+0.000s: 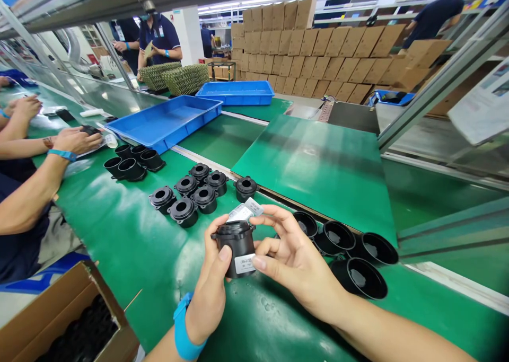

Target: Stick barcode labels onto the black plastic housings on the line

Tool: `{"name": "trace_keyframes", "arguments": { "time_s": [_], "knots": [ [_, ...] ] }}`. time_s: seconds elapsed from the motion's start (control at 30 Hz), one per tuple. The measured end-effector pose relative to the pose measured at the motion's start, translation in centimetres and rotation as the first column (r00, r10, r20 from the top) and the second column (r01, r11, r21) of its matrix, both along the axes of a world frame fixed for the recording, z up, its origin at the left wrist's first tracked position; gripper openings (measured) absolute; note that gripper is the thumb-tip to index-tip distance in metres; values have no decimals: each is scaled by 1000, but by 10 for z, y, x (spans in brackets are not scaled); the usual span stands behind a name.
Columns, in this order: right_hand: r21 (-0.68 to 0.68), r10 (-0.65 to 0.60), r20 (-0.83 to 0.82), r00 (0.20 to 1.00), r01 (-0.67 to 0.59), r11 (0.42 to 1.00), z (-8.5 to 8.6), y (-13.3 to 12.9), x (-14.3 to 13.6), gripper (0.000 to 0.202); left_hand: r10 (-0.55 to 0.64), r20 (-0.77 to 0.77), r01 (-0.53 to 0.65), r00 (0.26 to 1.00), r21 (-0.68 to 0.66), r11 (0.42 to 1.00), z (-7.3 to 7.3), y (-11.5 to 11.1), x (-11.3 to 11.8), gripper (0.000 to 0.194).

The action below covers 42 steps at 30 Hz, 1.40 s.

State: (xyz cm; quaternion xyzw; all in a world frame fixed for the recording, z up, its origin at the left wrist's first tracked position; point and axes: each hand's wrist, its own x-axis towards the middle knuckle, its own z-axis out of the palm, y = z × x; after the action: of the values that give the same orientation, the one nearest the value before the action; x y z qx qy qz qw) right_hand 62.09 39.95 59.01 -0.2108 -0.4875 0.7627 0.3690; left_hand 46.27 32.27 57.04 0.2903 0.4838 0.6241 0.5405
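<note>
My left hand is wrapped round a black plastic round housing with a flanged rim, held upright above the green table. A white printed label lies on its side. My right hand is curled beside the housing, its thumb tip at the label's right edge. A strip of label backing shows behind the housing's rim, close to my right fingertips; which hand holds it I cannot tell. Beyond my hands stand several similar housings, and one more housing sits apart.
Several black cups stand open side up at right, near my right forearm. More cups stand at left beside a blue tray. A cardboard box of black parts is at lower left. A co-worker's hands work at left.
</note>
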Motion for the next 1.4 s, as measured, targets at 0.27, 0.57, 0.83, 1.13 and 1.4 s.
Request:
{"name": "trace_keyframes", "arguments": {
  "time_s": [0.27, 0.57, 0.83, 1.13, 1.4],
  "knots": [
    [44, -31, 13, 999, 30, 999, 1, -3, 0, 61, 25, 7, -25, 1000, 4, 1000, 4, -1, 4, 65],
    [66, -53, 20, 998, 52, 996, -1, -6, -1, 56, -5, -19, 6, 1000, 27, 1000, -2, -1, 0, 62],
    [81, -59, 13, 998, 58, 995, 0, -6, -2, 53, 1, -15, 0, 1000, 37, 999, -2, -2, 1, 63],
    [85, -147, -6, 989, 147, 985, -2, -11, -5, 59, 58, -136, -49, 989, 72, 996, -6, -3, 0, 67],
    [99, -181, -65, 981, 186, 977, -24, -32, -17, 94, 154, -44, -149, 987, 110, 983, -14, -8, 11, 59]
  ]
}}
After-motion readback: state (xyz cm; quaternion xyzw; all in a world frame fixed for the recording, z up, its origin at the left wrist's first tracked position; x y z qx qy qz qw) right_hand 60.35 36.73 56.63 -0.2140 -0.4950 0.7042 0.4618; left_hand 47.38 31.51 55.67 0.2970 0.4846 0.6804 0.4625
